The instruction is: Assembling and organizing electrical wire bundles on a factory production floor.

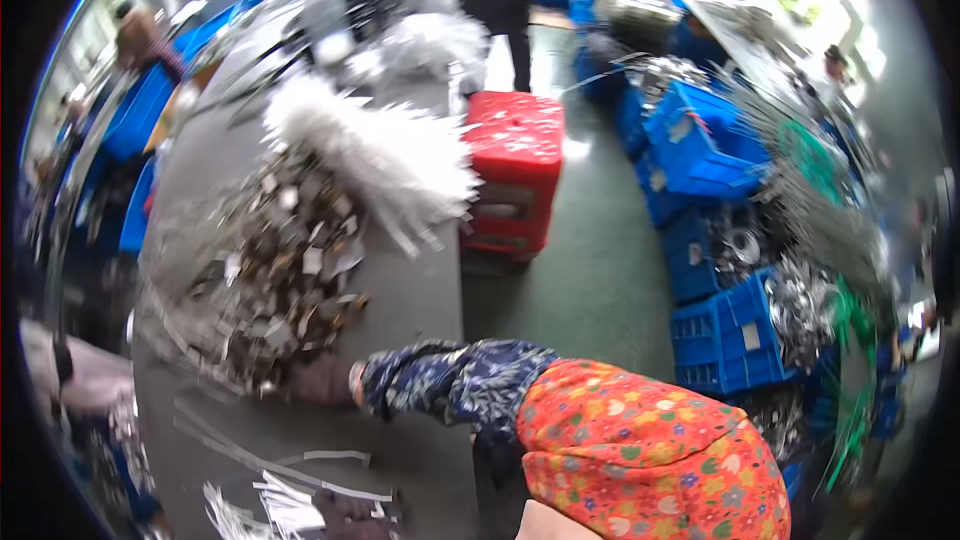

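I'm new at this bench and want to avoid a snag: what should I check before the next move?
1. Right hand at the pile of small pieces: ok, at its lower end.
2. Secure grip there: cannot tell, blurred.
3. Left hand located: cannot tell; the dark shape by the white strips may be it.
4. White bundle apart from the pile: not ok, they meet in view.
5. Red box-shaped item off the table: ok, beside it.
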`<act>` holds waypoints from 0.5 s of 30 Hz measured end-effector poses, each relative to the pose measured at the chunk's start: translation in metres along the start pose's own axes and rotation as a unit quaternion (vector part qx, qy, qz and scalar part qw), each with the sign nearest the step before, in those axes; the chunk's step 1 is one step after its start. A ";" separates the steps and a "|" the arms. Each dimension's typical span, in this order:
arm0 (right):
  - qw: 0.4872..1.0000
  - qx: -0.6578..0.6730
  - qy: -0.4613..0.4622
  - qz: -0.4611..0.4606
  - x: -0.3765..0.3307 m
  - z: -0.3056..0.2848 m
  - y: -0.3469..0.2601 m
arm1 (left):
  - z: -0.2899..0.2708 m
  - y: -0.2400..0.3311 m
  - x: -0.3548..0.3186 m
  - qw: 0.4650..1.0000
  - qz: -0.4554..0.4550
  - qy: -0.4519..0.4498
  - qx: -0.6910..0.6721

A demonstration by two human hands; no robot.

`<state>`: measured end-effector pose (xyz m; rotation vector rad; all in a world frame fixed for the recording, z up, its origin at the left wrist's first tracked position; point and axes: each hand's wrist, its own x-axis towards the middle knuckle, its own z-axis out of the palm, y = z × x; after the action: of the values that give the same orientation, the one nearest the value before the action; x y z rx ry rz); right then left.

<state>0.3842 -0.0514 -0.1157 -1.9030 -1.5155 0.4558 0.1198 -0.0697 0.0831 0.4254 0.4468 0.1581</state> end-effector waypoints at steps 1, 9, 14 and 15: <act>0.996 -0.049 0.005 -0.068 0.032 0.011 -0.134 | -0.031 0.034 -0.044 0.996 0.068 0.063 0.018; 0.946 -0.199 0.234 -0.100 -0.014 0.023 -0.056 | 0.004 -0.010 0.023 0.999 0.001 0.052 -0.003; 0.972 -0.162 0.163 -0.054 -0.038 0.021 -0.061 | 0.008 -0.016 0.034 0.998 -0.004 0.064 0.015; 0.977 -0.166 0.130 -0.029 -0.041 0.018 -0.062 | 0.008 -0.018 0.036 0.998 -0.002 0.064 0.018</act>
<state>0.3162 -0.0785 -0.0919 -2.0650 -1.5358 -0.0811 0.1563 -0.0800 0.0677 0.4502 0.5770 0.1736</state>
